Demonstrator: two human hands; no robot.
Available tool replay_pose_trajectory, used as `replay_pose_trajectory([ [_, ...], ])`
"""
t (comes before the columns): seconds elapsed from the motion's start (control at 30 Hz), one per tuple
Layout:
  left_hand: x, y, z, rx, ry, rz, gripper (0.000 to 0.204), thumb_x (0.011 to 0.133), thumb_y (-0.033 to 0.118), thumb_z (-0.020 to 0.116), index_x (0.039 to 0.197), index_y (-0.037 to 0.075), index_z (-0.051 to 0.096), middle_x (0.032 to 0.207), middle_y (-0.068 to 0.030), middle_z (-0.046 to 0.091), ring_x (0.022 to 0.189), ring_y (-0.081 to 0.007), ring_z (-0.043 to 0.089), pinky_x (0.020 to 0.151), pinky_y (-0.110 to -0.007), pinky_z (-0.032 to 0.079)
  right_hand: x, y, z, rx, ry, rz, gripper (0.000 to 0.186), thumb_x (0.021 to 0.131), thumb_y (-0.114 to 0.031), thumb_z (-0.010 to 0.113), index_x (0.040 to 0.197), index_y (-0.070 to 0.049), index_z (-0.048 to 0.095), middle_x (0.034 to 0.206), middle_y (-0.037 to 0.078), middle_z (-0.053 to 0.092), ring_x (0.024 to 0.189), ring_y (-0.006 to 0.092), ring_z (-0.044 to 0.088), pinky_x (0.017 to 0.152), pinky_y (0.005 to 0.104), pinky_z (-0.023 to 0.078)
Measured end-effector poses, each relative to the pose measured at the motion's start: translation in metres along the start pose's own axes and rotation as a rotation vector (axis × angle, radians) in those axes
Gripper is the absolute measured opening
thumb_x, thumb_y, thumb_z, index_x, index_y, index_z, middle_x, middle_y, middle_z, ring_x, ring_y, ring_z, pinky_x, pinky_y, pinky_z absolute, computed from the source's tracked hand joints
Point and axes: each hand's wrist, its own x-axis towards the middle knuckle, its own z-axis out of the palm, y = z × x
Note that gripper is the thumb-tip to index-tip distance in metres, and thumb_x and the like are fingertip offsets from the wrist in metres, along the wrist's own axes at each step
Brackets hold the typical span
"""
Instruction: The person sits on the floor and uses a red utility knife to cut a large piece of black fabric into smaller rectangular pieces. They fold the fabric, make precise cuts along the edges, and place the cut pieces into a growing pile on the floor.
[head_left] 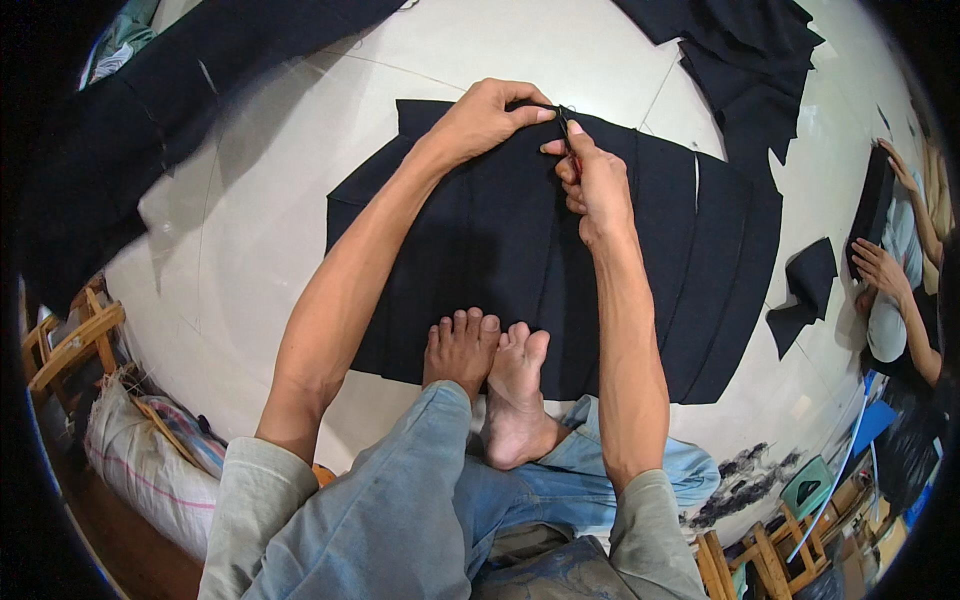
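Spread on the pale floor in front of me is a black panelled fabric piece, with seams running down it. At its far edge my left hand pinches the cloth between thumb and fingers. Close beside it, my right hand is closed around a small pair of scissors with a bit of red on the handle. The scissors' dark blades point at the edge by my left fingertips, where fine loose threads show. My bare feet rest on the near part of the fabric.
More black cloth lies at far left, another pile at far right, and a scrap right of the panel. At the right rim, another person's hands hold dark cloth. A white sack and wooden stools stand at left.
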Motion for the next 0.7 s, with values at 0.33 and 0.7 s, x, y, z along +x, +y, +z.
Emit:
replay_pose_trajectory([
  [0.33,0.000,-0.002,-0.004,0.015,0.000,0.038,0.025,0.094,0.028,0.069,0.101,0.005,0.076,0.091,-0.0104,0.075,0.083,-0.0197,0.070,0.083,-0.035,0.055,0.020,-0.005,-0.010,0.134,-0.127,0.211,0.035,0.100,-0.037,0.059,0.081,-0.007,0.063,0.054,-0.008,0.041,0.041,0.0023,0.026,0.039,0.0223,0.017],
  [0.7,-0.007,-0.005,-0.004,0.027,0.014,0.018,0.024,0.097,0.027,0.065,0.103,0.005,0.073,0.088,-0.0078,0.072,0.082,-0.0178,0.067,0.083,-0.036,0.054,0.015,-0.011,-0.013,0.151,0.023,-0.111,0.041,0.097,-0.045,0.064,0.092,-0.004,0.068,0.054,-0.009,0.037,0.044,0.0021,0.028,0.041,0.0209,0.020],
])
